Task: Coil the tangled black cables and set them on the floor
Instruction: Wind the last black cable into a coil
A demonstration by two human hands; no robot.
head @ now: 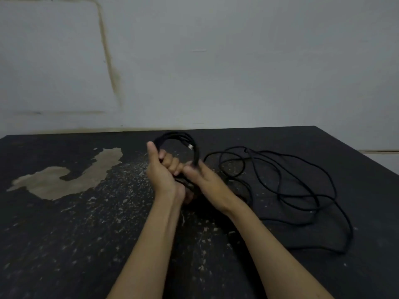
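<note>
I'm gripping the coiled cable [183, 143] with my left hand [160, 169], fingers curled round its loops, while my right hand [203, 176] is pinching its far side; the loose cable [280, 190] is sprawling on the dark floor [64, 234], risking snags that pull loops free

A dark, worn floor [64, 244] meets a pale grey wall [237, 61] in a dimly lit room. The black surface is flecked with pale specks and scuffs, and a large tan patch [64, 180] on its left side shows where the coating has peeled away in a hooked shape. On the wall, a brownish stain line [110, 61] runs down from the upper left and bends along a faint rectangular outline. A lighter strip [380, 151] shows at the far right edge
</note>
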